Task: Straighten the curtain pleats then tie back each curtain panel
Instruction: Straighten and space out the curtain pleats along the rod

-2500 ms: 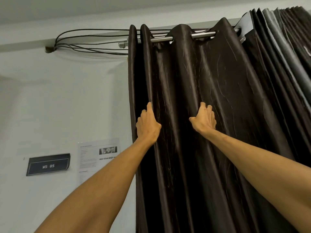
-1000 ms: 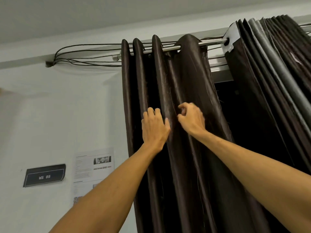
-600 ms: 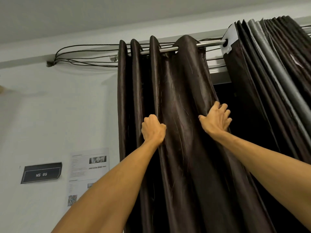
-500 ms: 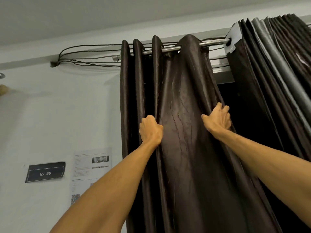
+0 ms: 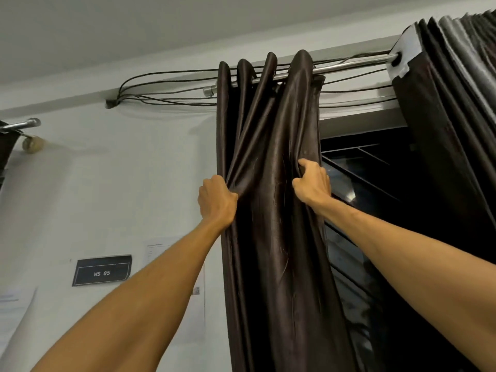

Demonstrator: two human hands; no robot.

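Wall [image 5: 134, 170]: pale and plain, met by a grey ceiling [image 5: 161, 22] above the rod [image 5: 349, 64]; all is seen from below.
Rod: a metal bar run level under the ceiling, with its capped end seen just left of the panel [image 5: 268, 264].
Panel: dark brown glossy cloth is hung from the rod on four raised folds, bunched close together near the rod's left end. It is let fall straight below the rod and is cut off by the lower edge of the view.
Left hand [image 5: 216, 201]: raised below the rod at the panel's left edge. The fingers are curled into the cloth and the outer folds are gripped in a fist, with creases drawn up from it toward the rod.
Right hand [image 5: 312, 183]: raised at much the same height below the rod, at the panel's right edge. The edge fold is gripped, with the fingers curled round it.
Second panel [image 5: 456, 130]: more dark cloth, with grey folds among it, is stacked tightly at the rod's right end; a white corner is threaded on the rod there.
Window [image 5: 362, 178]: dark glass with slats is shown below the rod, between the two panels.
Cables [image 5: 166, 84]: several thin black cords are strung along the rod and gathered to a wall fixing well left of its end.
Sign [image 5: 102, 272]: a dark plate marked "WS 05" is fixed to the wall, below and left of the rod's left end.
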